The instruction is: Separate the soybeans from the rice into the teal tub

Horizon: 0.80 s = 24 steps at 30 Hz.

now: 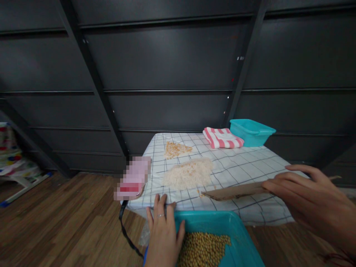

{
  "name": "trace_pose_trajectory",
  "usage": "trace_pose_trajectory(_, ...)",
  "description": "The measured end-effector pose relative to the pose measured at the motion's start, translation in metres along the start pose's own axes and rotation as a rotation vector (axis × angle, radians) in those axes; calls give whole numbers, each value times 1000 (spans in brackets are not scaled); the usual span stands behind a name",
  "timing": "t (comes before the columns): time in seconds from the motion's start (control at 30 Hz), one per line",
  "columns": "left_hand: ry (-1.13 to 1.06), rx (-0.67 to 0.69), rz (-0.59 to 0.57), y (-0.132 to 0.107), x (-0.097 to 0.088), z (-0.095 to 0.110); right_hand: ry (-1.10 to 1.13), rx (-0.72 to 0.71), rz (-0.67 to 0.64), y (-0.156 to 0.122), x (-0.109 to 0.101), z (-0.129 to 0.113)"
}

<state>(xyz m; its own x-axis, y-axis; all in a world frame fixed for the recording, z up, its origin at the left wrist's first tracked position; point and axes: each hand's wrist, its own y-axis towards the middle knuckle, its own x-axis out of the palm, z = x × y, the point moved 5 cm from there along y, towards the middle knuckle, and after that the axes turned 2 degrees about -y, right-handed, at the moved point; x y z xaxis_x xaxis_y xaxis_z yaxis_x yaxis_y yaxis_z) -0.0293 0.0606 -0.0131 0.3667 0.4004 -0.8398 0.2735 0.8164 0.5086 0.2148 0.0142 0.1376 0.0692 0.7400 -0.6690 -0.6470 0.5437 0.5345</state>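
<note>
My left hand (pixel 163 231) grips the corner of a teal plastic basin (pixel 244 241) at the table's near edge. Its thumb is inside the rim and its fingers reach forward over it. Inside the basin lies a heap of yellow-green beans (pixel 204 246), probably soybeans. A flat strip of brown cardboard (pixel 236 191) is pinched in my right hand (pixel 308 200), held low over the cloth on the right. Beyond the strip's tip lies a pile of white rice (pixel 190 173). A few yellowish kernels lie between the tip and the rice.
A checked white cloth (pixel 241 163) covers the table. Farther back lies a smaller pile of yellow grains (pixel 176 149). A folded striped towel (pixel 222 138) and another teal basin (pixel 251 131) stand back right. A pink blurred object (pixel 133 178) with a black strap is at left.
</note>
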Motion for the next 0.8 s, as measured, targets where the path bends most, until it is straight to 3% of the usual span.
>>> trace_pose_trajectory(0.2, -9, 12, -10, 0, 2, -1, 49, 26, -13, -5, -2, 2)
trace_pose_trajectory(0.37, -30, -51, 64, 1, 1, 2, 57, 22, -22, -15, 2, 4)
trace_pose_trajectory(0.67, -3, -5, 77, 3, 5, 1, 237, 89, 53, -27, -2, 2)
trace_pose_trajectory(0.8, -18, -20, 78, 1, 6, 1, 114, 91, 54, -28, -7, 10)
